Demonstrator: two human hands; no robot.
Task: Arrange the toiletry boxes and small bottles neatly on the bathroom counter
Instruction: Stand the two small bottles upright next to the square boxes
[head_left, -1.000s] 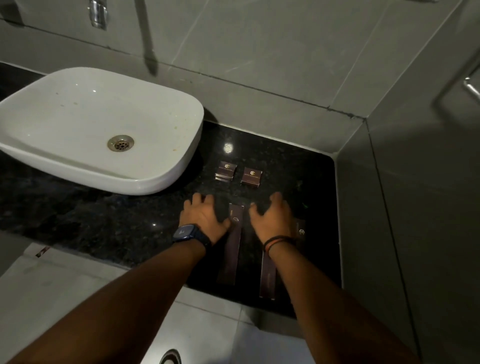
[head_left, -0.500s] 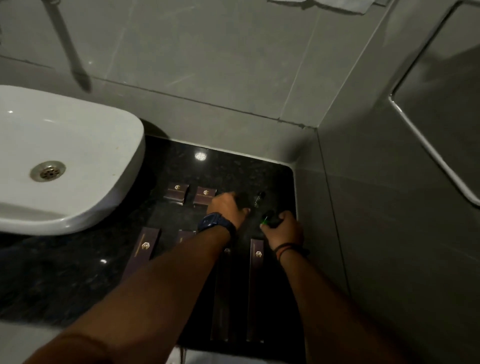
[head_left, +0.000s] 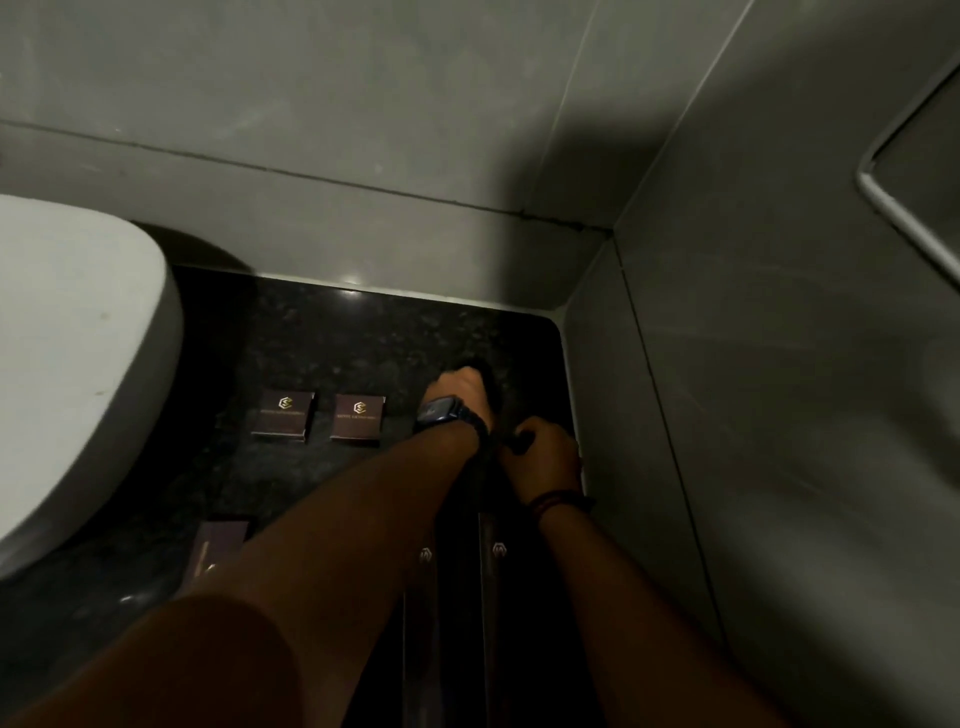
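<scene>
Dim bathroom corner, black counter beside white sink. Two small square boxes lie flat side by side, logos up, just apart, roughly in a row parallel to the back wall. Three long boxes run front to back: one near the sink, mostly hidden by the left forearm, and two close together under the arms, near the right wall.

Left hand, with watch on the wrist, reaches to the back right of the counter, behind the long boxes. Fingers curl down over something dark; too dark to tell whether they pinch a bottle or only rest there. Right hand, with band on the wrist, sits just beside it, near the wall, fingers curled into a loose fist around a small dark thing, probably a bottle. Cannot confirm. No bottle is clearly visible; any are hidden under the hands.

Step in hand, as judged: placing the small bottles in the back right corner, past the ends of the two long boxes.

To do it well:
- set each bottle upright, base flat, before letting go
- line them with the row of square boxes, evenly spaced
- keep wrists high so the forearms do not nudge the long boxes below
- lift off straight up; small bottles tip easily on polished stone

Risk: the light is poor and the wall close, so a knock is easy.
</scene>
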